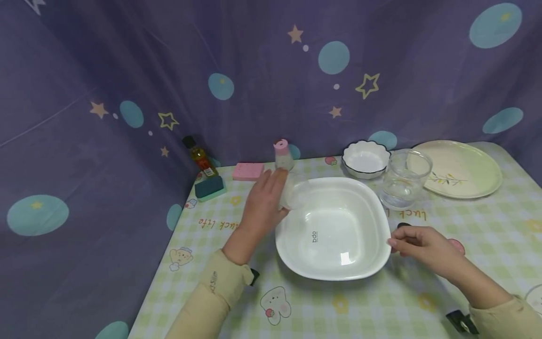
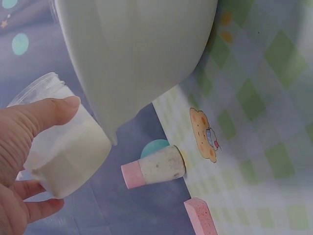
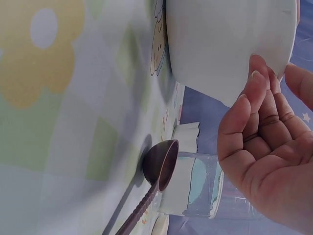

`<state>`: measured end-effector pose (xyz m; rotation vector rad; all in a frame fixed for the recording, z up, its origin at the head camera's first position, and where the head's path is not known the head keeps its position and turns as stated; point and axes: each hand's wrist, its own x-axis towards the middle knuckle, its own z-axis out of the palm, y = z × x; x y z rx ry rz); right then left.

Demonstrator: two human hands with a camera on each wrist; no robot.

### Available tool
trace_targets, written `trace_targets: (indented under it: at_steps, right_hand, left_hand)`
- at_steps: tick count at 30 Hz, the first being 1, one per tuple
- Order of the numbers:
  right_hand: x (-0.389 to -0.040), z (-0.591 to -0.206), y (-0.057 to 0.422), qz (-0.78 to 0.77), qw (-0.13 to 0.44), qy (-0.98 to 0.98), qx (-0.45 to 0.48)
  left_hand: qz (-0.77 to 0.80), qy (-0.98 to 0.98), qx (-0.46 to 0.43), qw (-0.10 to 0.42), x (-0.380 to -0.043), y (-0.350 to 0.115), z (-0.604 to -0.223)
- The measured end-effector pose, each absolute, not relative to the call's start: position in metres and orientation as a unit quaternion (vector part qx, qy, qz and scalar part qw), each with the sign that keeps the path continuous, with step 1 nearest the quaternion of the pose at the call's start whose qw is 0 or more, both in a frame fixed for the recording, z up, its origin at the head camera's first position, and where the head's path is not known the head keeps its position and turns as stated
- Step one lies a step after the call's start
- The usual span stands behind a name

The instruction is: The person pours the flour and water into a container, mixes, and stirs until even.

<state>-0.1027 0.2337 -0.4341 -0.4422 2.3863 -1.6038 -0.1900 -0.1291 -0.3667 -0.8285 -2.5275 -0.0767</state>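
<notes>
My left hand [image 1: 262,202] grips a clear plastic tub [image 1: 296,192] at the left rim of a white basin [image 1: 334,235]. In the left wrist view the tub is tilted, with white powder [image 2: 73,164] settled in its lower part; the thumb lies along one side and fingertips show on the other. At the basin's right side, my right hand [image 1: 432,249] pinches the rim between thumb and fingers. Just beyond that hand lies a dark brown ladle [image 3: 161,164], mostly hidden in the head view. The basin's inside shows only small lettering.
Behind the basin stand a pink-capped shaker [image 1: 282,155], a scalloped white bowl [image 1: 366,160], a clear glass container [image 1: 404,181] and an oval plate [image 1: 461,169]. Farther left are a pink sponge [image 1: 248,172], a green sponge [image 1: 210,188] and a small oil bottle [image 1: 201,157].
</notes>
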Motion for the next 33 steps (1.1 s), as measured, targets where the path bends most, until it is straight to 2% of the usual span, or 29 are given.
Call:
trace_targets:
  at_steps: [23, 33]
  right_hand:
    - [-0.1020, -0.4352, 0.2327, -0.562, 0.123, 0.806, -0.142]
    - [-0.1000, -0.4336, 0.2298, -0.619, 0.116, 0.769, -0.110]
  left_hand:
    - [0.021, -0.889, -0.350, 0.295, -0.1927, -0.1207, -0.3715]
    - [0.027, -0.889, -0.350, 0.293, -0.1940, -0.1187, -0.3733]
